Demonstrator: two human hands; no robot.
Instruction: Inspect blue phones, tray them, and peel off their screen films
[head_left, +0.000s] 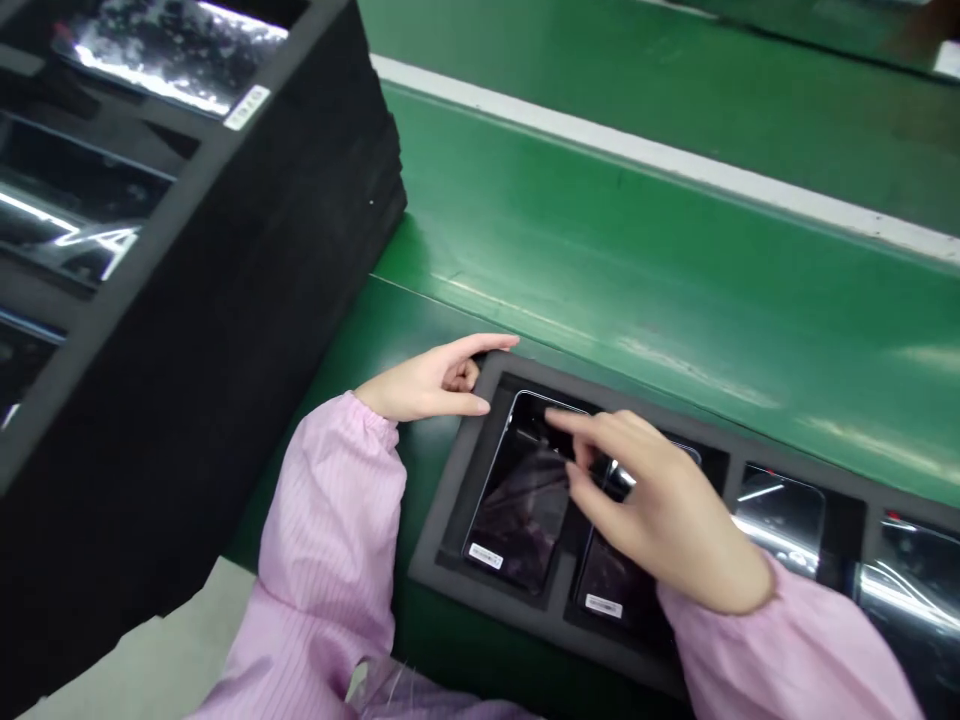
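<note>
A black foam tray lies on the green bench with several dark, glossy phones in its slots. My left hand is at the tray's upper left corner, thumb and index finger apart, the other fingers curled; whether it presses on the foam I cannot tell. Over the leftmost phone reaches my right hand, index finger stretched toward its upper part and thumb apart, nothing held. Contact with the glass is unclear. The second phone is partly hidden under my right hand. Both visible labels are white, near the phones' lower edges.
On the left rises a tall stack of black foam trays, its top one holding phones. More phones sit in the near tray's right part. A white strip crosses the green surface behind.
</note>
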